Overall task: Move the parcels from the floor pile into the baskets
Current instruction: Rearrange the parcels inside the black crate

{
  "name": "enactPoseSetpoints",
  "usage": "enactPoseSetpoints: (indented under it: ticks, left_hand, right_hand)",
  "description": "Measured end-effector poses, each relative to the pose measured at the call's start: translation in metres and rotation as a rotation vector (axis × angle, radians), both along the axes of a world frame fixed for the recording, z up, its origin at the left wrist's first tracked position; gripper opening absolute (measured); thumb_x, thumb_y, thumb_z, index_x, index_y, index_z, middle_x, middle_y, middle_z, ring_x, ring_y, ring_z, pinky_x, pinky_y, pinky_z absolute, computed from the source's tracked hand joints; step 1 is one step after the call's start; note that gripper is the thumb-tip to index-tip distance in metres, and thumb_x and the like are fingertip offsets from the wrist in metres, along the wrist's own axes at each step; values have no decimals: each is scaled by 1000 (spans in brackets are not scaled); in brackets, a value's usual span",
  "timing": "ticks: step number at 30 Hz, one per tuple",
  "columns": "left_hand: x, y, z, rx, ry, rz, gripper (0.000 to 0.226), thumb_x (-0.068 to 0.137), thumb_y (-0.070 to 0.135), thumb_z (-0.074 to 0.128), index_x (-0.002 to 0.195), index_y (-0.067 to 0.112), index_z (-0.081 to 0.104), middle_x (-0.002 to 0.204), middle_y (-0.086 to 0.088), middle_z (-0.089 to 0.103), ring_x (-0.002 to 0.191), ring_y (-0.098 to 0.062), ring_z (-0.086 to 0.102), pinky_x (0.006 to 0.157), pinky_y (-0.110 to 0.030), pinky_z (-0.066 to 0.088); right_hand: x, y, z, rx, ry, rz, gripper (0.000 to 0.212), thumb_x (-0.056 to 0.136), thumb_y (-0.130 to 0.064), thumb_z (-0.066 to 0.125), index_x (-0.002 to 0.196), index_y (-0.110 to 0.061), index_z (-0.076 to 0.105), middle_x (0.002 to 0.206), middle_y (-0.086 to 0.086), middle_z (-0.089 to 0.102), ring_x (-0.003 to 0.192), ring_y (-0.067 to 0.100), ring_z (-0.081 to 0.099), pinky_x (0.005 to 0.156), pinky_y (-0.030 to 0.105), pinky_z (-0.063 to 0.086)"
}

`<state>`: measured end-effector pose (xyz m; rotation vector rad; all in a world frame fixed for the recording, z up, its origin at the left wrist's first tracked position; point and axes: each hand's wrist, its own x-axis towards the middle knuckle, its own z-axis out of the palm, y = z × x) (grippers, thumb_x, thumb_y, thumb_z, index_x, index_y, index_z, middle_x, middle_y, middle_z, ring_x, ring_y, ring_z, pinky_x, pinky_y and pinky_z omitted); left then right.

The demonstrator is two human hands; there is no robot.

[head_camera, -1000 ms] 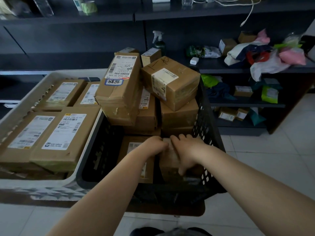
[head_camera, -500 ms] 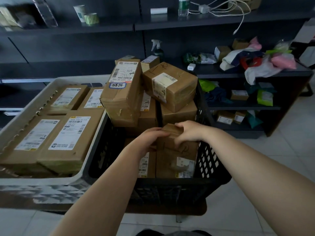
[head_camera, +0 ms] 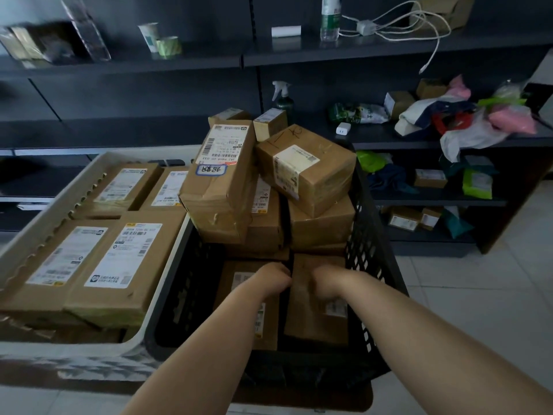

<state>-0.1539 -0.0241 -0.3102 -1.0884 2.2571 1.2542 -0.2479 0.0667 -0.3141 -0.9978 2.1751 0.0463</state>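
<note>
Dark shelving (head_camera: 179, 94) runs along the back wall, holding a paper cup (head_camera: 148, 35), a spray bottle (head_camera: 282, 97), a white cable (head_camera: 419, 28) and loose bags (head_camera: 466, 121); the floor (head_camera: 478, 295) is pale tile. Two baskets stand side by side in the foreground. The white basket (head_camera: 39, 223) on the left carries flat labelled parcels (head_camera: 119, 265) lying level. The black basket (head_camera: 371, 235) on the right is stacked at its far end with cardboard parcels, the topmost box (head_camera: 305, 172) resting tilted above the rim.

At the near end of the black basket, a brown parcel (head_camera: 314, 313) stands against the right wall, beside a flatter parcel (head_camera: 257, 295) to its left. Both hands are down inside the basket at the top of the brown parcel. The left hand (head_camera: 273, 278) is curled at its upper left edge; the right hand (head_camera: 327, 280) is curled over its upper face. Both grips appear closed on the brown parcel, though the fingers are hidden behind the knuckles.
</note>
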Motion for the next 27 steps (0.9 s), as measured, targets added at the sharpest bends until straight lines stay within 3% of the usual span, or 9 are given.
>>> enactPoseSetpoints:
  ticks: [3,6,8,10,12,15,19,23,27]
  left_hand:
    - [-7,-6,-1,-37,273,231,38,90,21,56,127,14,53,102,4,58,88,-10,53,69,-21,42]
    - [-20,-15,17,-64,537,452,46,89,32,58,132,18,48,121,1,59,97,-10,52,75,-21,40]
    - [-32,-22,37,7,647,520,51,87,39,58,134,21,46,130,1,55,111,-14,52,82,-23,37]
    - [-46,-28,57,115,688,560,54,87,42,57,136,24,43,133,2,52,119,-18,49,86,-27,36]
    - [-61,-34,71,200,672,556,58,87,44,57,139,27,39,137,2,49,123,-20,47,92,-32,39]
    - [-78,-37,80,285,597,556,67,86,49,56,144,31,28,145,-2,40,130,-26,40,103,-43,36]
    - [-76,-36,78,336,614,581,76,82,48,62,146,36,23,145,-2,39,126,-27,42,98,-41,39]
    - [-47,-27,73,261,632,473,76,80,42,67,144,32,28,140,0,45,118,-21,47,88,-31,44]
    - [-11,-1,70,173,659,370,74,79,37,70,142,30,33,134,5,49,108,-11,50,77,-22,45]
  right_hand:
    - [-4,-4,19,-552,131,-177,32,90,-16,51,122,-17,55,123,5,55,108,22,56,83,31,49]
    - [-24,-12,58,-1166,530,-241,16,83,-19,53,98,-16,60,98,-1,57,89,17,56,67,22,41]
    - [-48,-23,83,-1286,594,-312,24,81,-20,57,104,-13,56,106,4,55,99,21,52,75,25,40]
    - [-78,-39,100,-1152,562,-373,45,82,-26,62,122,-11,48,126,10,48,118,26,44,92,33,40]
    - [-105,-51,107,-858,472,-398,70,83,-42,61,139,-12,32,144,14,34,134,31,29,108,41,30]
    - [-119,-59,105,-529,319,-448,94,77,-65,55,147,-17,15,152,13,23,138,33,24,111,50,25]
    - [-104,-55,100,-502,226,-472,101,68,-75,57,143,-15,26,142,14,33,123,33,44,95,42,43]
    - [-72,-26,90,-591,104,-578,97,68,-66,65,138,-10,25,139,14,37,121,32,45,88,38,43]
    - [-34,18,83,-675,5,-556,91,70,-59,68,134,-19,18,134,8,45,115,26,50,78,31,43]
